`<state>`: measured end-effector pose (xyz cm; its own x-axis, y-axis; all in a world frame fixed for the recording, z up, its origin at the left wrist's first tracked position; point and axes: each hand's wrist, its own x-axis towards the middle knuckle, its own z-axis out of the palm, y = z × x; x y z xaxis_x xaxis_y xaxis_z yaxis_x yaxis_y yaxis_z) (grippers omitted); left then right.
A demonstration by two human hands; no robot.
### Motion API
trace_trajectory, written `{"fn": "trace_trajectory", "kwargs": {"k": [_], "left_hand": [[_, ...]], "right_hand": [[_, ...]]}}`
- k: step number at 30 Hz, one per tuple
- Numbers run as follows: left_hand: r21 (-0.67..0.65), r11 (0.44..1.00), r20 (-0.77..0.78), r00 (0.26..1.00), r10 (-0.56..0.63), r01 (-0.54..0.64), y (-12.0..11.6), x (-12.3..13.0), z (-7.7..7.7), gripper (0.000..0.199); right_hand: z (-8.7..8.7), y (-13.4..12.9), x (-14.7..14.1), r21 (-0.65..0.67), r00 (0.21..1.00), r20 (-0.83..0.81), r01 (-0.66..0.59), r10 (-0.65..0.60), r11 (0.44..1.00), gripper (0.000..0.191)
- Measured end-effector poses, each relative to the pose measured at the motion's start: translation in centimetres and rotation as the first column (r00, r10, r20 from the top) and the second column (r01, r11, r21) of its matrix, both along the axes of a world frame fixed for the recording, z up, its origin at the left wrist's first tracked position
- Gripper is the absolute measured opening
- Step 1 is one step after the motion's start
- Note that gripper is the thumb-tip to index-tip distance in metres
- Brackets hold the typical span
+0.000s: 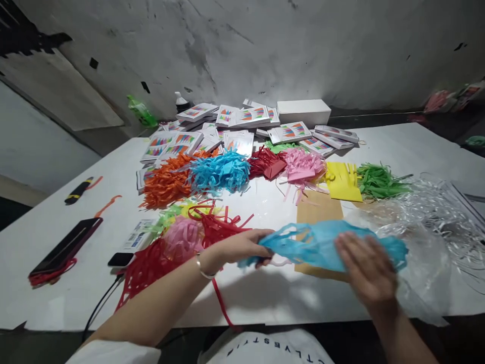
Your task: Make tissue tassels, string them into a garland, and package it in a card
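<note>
A light blue paper tassel (314,242) with cut strips stretches sideways above the table's front part. My left hand (253,247) is closed around its left end, where the strips gather. Over the wider right part lies my right hand (367,268), slightly blurred, its fingers stretched out flat against the paper. Beneath the tassel is a brown cardboard sheet (305,205). Left of my left hand, red tassel strips (220,227), a pink tassel (184,237) and a dark red cut paper piece (146,265) overlap, partly hidden by my forearm.
Tassel bunches in orange (166,182), blue (223,172), pink (303,164), yellow (343,182) and green (381,181) form a row. Behind them are printed boxes (248,117) in a pile. Clear plastic and silvery strands (439,217) lie right; a black phone (68,247) lies left.
</note>
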<state>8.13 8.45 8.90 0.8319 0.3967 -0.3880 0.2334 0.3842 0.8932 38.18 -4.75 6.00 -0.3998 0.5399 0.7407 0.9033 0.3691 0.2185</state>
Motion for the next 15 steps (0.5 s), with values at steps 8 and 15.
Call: {"fn": "trace_trajectory", "kwargs": {"k": [8,15], "left_hand": [[0.900,0.435,-0.169,0.934,0.314,0.016,-1.7,-7.5,-0.3,0.052],[0.950,0.077,-0.311,0.942,0.125,0.304,-7.2,-1.6,-6.1,0.021]], "right_hand": [[-8.1,0.4,-10.2,-0.361,0.975,-0.096,-0.223,0.201,0.905,0.035],[-8.0,0.0,-10.9,-0.444,0.958,-0.219,-0.269,0.187,0.855,0.036]]}}
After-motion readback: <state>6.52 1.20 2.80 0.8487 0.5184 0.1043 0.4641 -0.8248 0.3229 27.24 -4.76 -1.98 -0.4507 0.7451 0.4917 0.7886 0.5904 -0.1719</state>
